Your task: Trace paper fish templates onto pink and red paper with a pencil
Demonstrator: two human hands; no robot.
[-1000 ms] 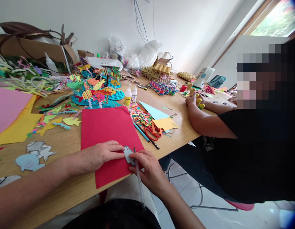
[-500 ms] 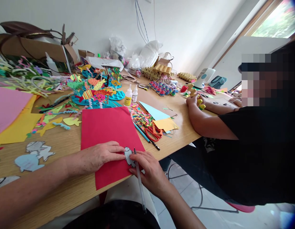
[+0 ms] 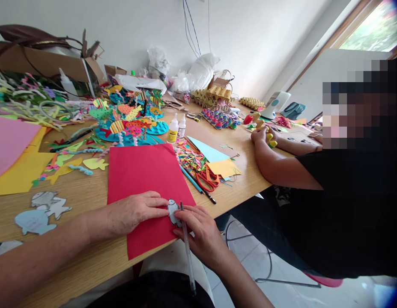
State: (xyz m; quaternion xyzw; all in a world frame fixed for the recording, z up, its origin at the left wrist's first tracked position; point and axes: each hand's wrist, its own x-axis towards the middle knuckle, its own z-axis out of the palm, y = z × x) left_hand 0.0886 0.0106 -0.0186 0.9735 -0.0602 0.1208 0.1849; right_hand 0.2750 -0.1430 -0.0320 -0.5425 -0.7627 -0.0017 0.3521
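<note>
A sheet of red paper [image 3: 137, 171] lies on the table at its front edge. On its right part rests a small pale fish cutout [image 3: 172, 210] with dark outlines. My left hand [image 3: 137, 211] lies flat on the red paper, fingers stretched, the fingertips touching the fish's left side. From the right, my right hand [image 3: 200, 229] presses the fish with its fingertips. A clear-barrelled pen [image 3: 188, 261] is tucked in that hand, its tip pointing up and away from me. Part of the fish is hidden by the right fingers.
More fish cutouts [image 3: 34, 221] lie at left. Ahead stand glue bottles [image 3: 173, 130] and colourful paper fish [image 3: 127, 122]. Right of the red sheet are pencils [image 3: 193, 179], paper scraps [image 3: 190, 158] and red-handled scissors [image 3: 208, 182]. Another person [image 3: 346, 205] sits at right, holding yellow pieces.
The view has shifted slightly, so items at left sit a little further left. Both hands stay at the fish cutout, and the pen remains in my right hand.
</note>
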